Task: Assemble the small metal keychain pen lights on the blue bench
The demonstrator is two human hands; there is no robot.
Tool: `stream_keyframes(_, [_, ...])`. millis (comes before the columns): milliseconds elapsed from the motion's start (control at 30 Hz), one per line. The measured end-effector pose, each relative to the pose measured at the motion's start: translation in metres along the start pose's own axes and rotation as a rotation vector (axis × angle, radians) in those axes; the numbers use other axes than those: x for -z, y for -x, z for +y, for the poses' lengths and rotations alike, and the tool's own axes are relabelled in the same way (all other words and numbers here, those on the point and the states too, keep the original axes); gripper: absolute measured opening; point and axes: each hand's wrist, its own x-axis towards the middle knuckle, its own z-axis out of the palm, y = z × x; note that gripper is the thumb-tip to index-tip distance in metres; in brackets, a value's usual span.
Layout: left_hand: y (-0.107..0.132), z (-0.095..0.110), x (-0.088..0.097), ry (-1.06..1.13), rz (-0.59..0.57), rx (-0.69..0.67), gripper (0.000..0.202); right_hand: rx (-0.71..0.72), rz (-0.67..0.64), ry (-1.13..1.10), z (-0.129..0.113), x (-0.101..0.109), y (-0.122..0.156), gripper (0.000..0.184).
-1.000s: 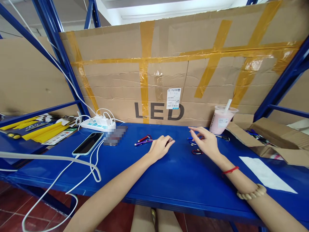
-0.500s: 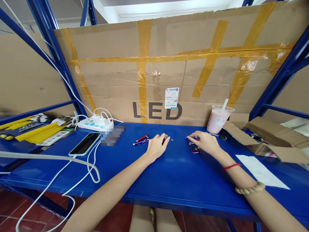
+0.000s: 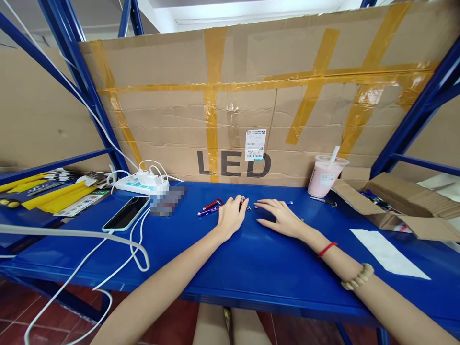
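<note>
My left hand (image 3: 232,218) rests on the blue table with its fingers curled closed round a small red metallic piece (image 3: 242,200), mostly covered by the fingers. Just right of these fingertips lies a tiny shiny metal part (image 3: 249,208). Fingers spread, my right hand (image 3: 282,218) hovers low over the tabletop, its fingertips close to a small round button-like piece (image 3: 256,207). Behind that hand a blue item (image 3: 289,202) shows only its end. A slim purple tube (image 3: 207,211) and a red one (image 3: 211,205) with a clip lie left of my left hand.
A pink drink cup (image 3: 326,177) with a straw stands back right, near an open cardboard box (image 3: 381,215) and white paper (image 3: 390,254). On the left are a phone (image 3: 126,213), a power strip (image 3: 142,184) and loose white cables. A cardboard wall (image 3: 172,120) closes the back.
My right hand has moved left from the small items on the right, and its fingers have spread. A tiny shiny part now shows beside my left hand, which has barely shifted.
</note>
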Motion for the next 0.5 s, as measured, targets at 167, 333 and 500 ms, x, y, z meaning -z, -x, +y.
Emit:
stream_keyframes(167, [0.0014,0.0,-0.0024,0.018,0.018,-0.073,0.027,0.039,-0.149,0.003,-0.0142,-0.0077,-0.004,0.063])
stream_keyframes(333, [0.0018,-0.0026,-0.0062,0.043,0.048,-0.101,0.027,0.049,-0.16,-0.005,-0.0126,-0.0103,-0.0044,0.065])
stream_keyframes(500, [0.0005,-0.0039,-0.0052,0.045,0.036,-0.087,0.026,0.077,-0.103,-0.02,-0.0131,-0.0078,-0.0041,0.059])
